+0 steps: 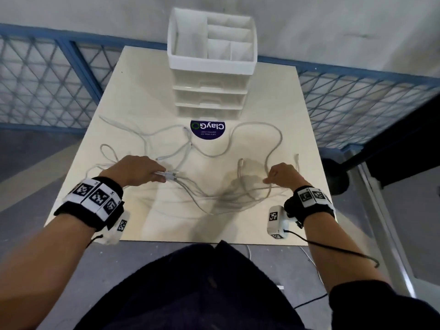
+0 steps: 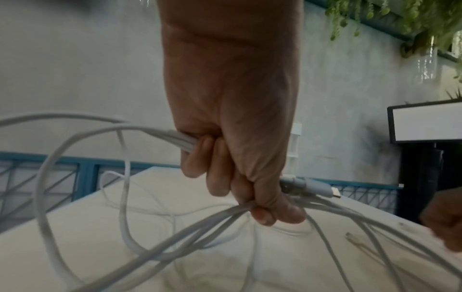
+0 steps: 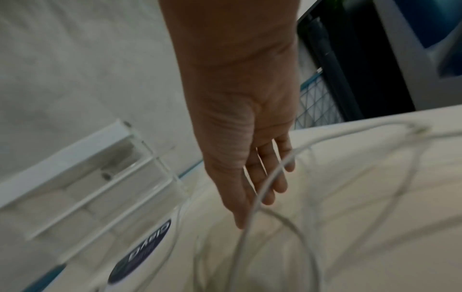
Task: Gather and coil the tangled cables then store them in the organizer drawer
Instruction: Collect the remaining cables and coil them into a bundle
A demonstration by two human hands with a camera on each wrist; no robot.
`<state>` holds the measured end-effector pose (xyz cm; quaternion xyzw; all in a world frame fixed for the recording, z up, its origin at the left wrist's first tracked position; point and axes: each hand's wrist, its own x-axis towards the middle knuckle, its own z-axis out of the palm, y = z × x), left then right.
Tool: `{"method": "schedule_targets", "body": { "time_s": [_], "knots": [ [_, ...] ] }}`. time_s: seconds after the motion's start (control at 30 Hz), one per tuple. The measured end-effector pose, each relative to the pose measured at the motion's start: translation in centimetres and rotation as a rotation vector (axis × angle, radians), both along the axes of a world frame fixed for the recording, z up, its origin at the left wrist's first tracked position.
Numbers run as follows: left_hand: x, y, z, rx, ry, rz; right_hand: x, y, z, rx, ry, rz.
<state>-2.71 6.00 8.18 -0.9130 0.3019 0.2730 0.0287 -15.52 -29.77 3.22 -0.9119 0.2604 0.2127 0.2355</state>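
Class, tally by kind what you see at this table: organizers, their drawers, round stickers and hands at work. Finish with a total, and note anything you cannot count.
Organizer: 1
Drawers: 3
Round sticker: 1
Hands: 2 (left hand, right hand)
Total: 7
Cables: too tangled to count

Cables [image 1: 259, 148] white, smooth sheath; organizer [image 1: 210, 67] glossy white plastic; tabletop [image 1: 273, 110] matt cream.

Beyond my hands, a blue mesh railing [image 1: 42, 91] runs along a pale grey wall [image 1: 95, 13]; grey concrete floor [image 1: 31, 158] below.
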Motion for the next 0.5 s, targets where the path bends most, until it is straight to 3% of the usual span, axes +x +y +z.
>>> {"method": "schedule_targets", "body": {
  "time_s": [0.17,0.3,0.43,0.5],
  "knots": [
    [-0.6,-1.0,-0.2,-0.014,0.026,-0.03,2.6,5.0,-2.4,0.058,-0.073,0.04],
    [-0.3,-0.6,-0.1,-0.16,0.085,0.001,3.6,7.0,-4.0,0.089,-0.129,0.013],
    [0.4,-0.4,0.4,-0.469,0.304,0.155,6.0,6.9,-1.9,0.193,-0.457,-0.057],
    [0.8,-0.8,1.0,-0.59,0.291,0.22,7.6,7.4,0.9,0.352,-0.654,-0.088]
  ]
}}
